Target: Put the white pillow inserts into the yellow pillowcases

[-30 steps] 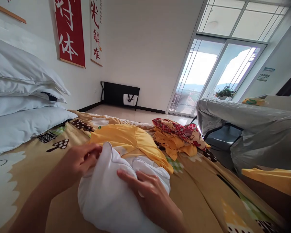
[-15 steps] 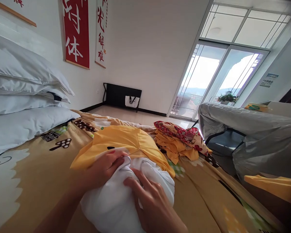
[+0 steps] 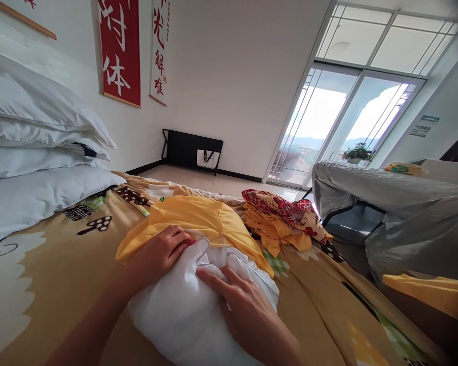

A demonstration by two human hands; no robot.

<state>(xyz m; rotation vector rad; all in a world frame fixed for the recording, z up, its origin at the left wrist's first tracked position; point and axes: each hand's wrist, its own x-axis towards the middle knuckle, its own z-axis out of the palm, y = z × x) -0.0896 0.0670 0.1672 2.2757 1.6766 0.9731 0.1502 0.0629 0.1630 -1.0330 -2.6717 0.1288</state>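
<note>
holding pillow [image 3: 187,315], partly inside yellow pillowcase [image 3: 198,216]

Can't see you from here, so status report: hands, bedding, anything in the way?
Left hand on yellow cover; right hand on white pillow. Pillow bunched at cover's near edge, any insertion unclear. No obstruction seen; fabric pile right of cover.

A plump, creased white bundle [image 3: 183,315] sits on the patterned bed cover [image 3: 80,264], its far edge against a loosely spread yellow cloth [image 3: 198,213]
</note>
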